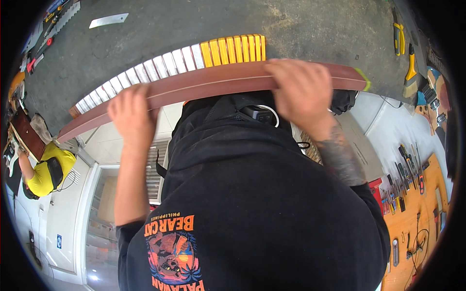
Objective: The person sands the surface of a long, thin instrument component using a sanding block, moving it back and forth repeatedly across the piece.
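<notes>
A long reddish-brown strip of board (208, 81) with a thin pale line along it lies across the near edge of the dark workbench. Its right end carries a yellow-green edge. My left hand (130, 114) is wrapped over the board left of the middle, thumb on the near side. Farther right, my right hand (302, 89) grips the same board, its fingers over the top and a little blurred. Just beyond the board, a tight row of narrow blocks stands on the bench: white blocks (160, 66) on the left and yellow blocks (234, 50) on the right.
On the grey-black workbench (310, 34) lies a flat metal strip (108, 20). Handsaws (60, 22) are at the far left; yellow-handled pliers (399, 39) and a paintbrush (411, 72) lie at the right. A co-worker in a yellow shirt (51, 169) is at left. Screwdrivers (405, 169) hang at right.
</notes>
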Available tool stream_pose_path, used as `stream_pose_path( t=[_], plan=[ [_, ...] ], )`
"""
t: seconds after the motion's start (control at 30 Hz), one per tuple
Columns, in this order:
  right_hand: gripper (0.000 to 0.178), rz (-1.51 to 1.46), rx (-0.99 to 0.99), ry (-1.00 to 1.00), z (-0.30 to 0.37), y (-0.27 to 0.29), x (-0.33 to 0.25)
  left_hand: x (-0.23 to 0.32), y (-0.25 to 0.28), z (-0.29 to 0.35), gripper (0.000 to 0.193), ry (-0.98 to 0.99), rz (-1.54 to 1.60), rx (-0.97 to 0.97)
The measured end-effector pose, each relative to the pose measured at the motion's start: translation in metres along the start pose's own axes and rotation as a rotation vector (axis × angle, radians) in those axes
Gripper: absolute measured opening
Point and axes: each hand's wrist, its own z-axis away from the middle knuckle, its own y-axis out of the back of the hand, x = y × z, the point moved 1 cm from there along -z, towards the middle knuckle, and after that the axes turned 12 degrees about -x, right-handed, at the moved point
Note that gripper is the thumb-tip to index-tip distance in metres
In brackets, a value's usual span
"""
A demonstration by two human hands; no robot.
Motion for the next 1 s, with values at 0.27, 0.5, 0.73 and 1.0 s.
stream_pose_path(
  t=[0.27,0.5,0.73,1.0],
  plan=[
    [0.043,0.036,-0.044,0.009,0.025,0.025,0.063,0.056,0.012,-0.035,0.059,-0.076,0.064,-0.025],
    [0.031,0.009,0.011,0.013,-0.018,-0.001,0.002,-0.022,0.008,-0.009,0.058,-0.006,0.017,-0.055],
    [0.040,0.006,-0.057,0.021,-0.005,0.016,0.041,0.016,0.017,-0.026,0.059,-0.048,0.022,-0.089],
    [0.035,-0.007,-0.056,0.016,-0.011,0.015,0.039,0.011,0.021,-0.034,0.057,-0.038,0.050,-0.120]
  ],
)
